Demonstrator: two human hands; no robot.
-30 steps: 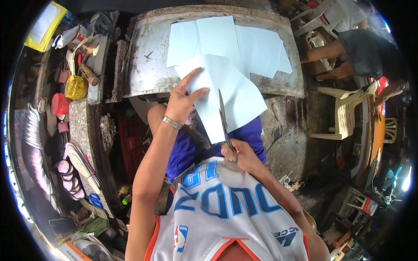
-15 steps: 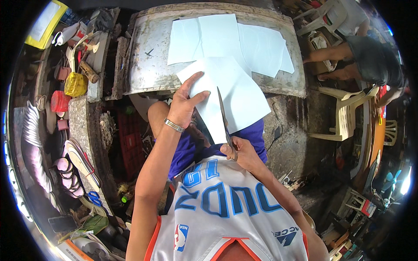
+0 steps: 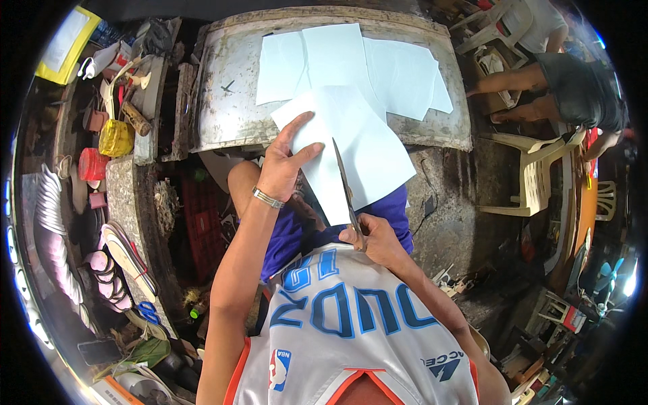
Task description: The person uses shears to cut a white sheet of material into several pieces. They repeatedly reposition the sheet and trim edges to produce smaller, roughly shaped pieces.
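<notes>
My left hand (image 3: pixel 283 162) grips a large white sheet (image 3: pixel 374 158) by its left part, thumb and forefinger lying on top and the other fingers hidden beneath. Held low in my right hand (image 3: pixel 379 237) is a pair of long dark scissors (image 3: pixel 344 181). Their blades point away from me and run into the sheet, with a narrow strip on the left side of the cut. The sheet's far part rests over the near edge of a worn, light-topped table (image 3: pixel 219 121); its near part hangs above my lap. More white sheets (image 3: pixel 334 61) lie overlapping on the tabletop.
At left, a cluttered bench holds a yellow block (image 3: pixel 116 138), a red container (image 3: pixel 92 164), slipper soles (image 3: pixel 128 253) and blue-handled scissors (image 3: pixel 148 312). A cream plastic chair (image 3: pixel 536 172) stands at right, near a person in dark shorts (image 3: pixel 580 91).
The whole view has shifted slightly. My hands, the scissors and the sheet keep nearly the same places relative to each other. At upper right, another person's arm has come into sight.
</notes>
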